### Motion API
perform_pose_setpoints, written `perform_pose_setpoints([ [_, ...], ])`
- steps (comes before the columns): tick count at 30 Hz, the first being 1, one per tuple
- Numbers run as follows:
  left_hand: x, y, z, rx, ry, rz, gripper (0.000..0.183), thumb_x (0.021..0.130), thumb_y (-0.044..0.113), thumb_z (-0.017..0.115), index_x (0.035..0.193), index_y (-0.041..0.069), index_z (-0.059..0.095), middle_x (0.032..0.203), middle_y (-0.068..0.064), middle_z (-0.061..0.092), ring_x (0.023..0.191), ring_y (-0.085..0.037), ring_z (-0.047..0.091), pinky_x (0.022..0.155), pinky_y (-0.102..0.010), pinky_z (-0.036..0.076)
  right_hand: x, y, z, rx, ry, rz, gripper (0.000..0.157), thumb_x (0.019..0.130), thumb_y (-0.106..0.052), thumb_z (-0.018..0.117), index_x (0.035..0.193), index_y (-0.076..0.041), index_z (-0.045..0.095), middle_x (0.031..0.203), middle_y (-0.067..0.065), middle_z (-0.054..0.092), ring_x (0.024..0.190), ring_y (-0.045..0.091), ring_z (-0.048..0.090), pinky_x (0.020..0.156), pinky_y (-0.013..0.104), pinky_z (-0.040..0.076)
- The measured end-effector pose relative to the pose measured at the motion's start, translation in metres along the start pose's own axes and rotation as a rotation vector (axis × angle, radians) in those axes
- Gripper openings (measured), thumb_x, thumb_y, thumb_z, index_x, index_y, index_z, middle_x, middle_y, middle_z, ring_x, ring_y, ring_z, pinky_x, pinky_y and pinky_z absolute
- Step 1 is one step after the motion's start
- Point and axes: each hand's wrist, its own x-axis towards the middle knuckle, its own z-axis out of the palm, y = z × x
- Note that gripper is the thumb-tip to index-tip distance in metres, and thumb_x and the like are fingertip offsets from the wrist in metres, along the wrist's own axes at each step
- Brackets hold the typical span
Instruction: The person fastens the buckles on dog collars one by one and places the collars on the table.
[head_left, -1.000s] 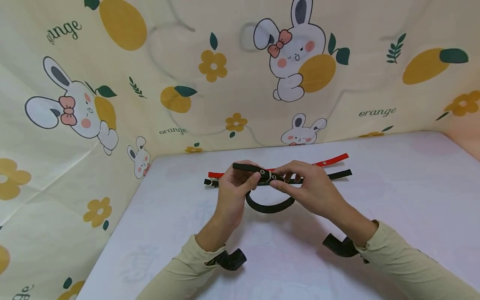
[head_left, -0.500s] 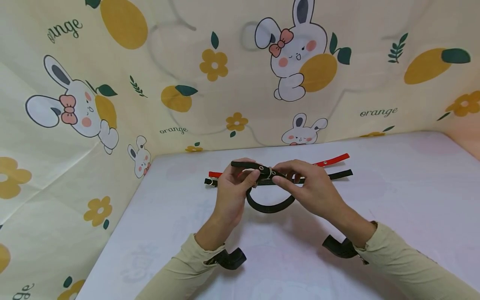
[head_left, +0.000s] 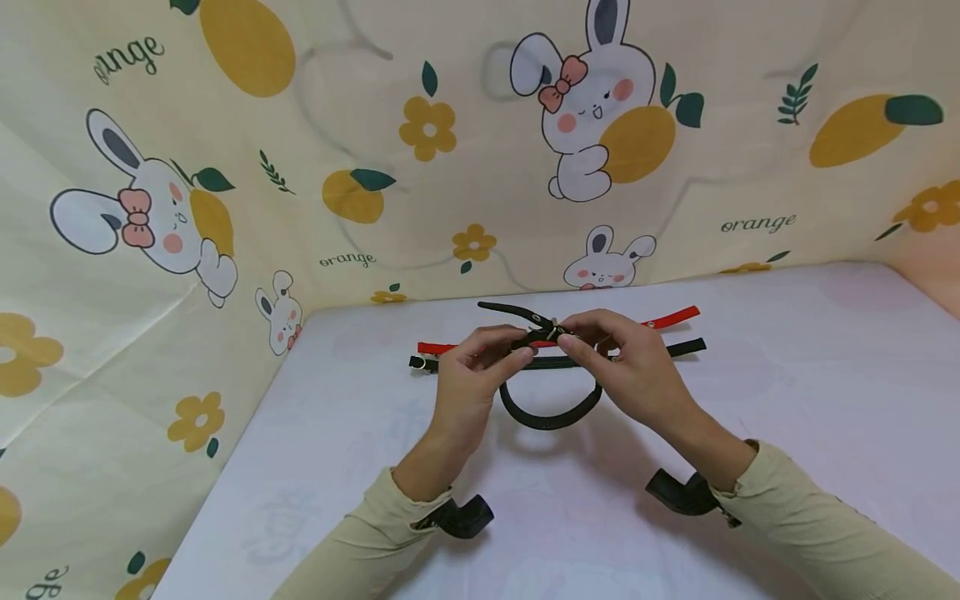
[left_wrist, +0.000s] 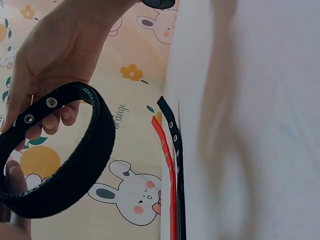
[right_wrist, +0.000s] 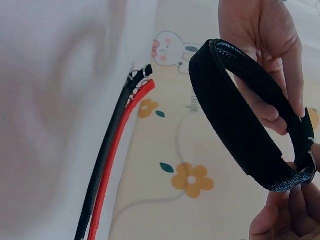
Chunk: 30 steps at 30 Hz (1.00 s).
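Note:
A black collar (head_left: 551, 422), buckled into a loop, hangs above the table between both hands. My left hand (head_left: 474, 367) pinches the band left of the buckle with thumb and fingers. At the metal buckle (head_left: 555, 330), the thumb and fingers of my right hand (head_left: 633, 358) grip the collar. The strap's free end points up and left, clear of the left fingers. Metal eyelets show on the collar (left_wrist: 70, 185) in the left wrist view. Its broad, fabric-like band (right_wrist: 225, 115) faces the right wrist camera; fingers partly hide the buckle there.
Behind the hands, a red collar (head_left: 678, 317) and another black collar (head_left: 686, 347) lie stretched out side by side on the white table (head_left: 337, 467). A printed cloth (head_left: 480, 192) with rabbits and oranges hangs along the back and left.
My left fingers have let go of the strap's free end and now hold the band below it. That end has swung up. Collar and right hand have shifted slightly right and away.

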Motion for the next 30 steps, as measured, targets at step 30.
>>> perform_pose_setpoints([
  [30,-0.0012,-0.0024,-0.0008,0.067,-0.024,0.029,0.029,0.092,0.002,0.068,0.121,-0.003,0.069,0.113,-0.001,0.058,0.088,-0.012,0.061,0.078,-0.02,0.052,-0.0009,-0.0005,0.0032,0.037,0.027,-0.023,0.017,0.095,-0.036,0.067,0.107,-0.024,0.072,0.089,-0.007,0.072,0.074,0.011,0.057,0.064,0.024,0.042],
])
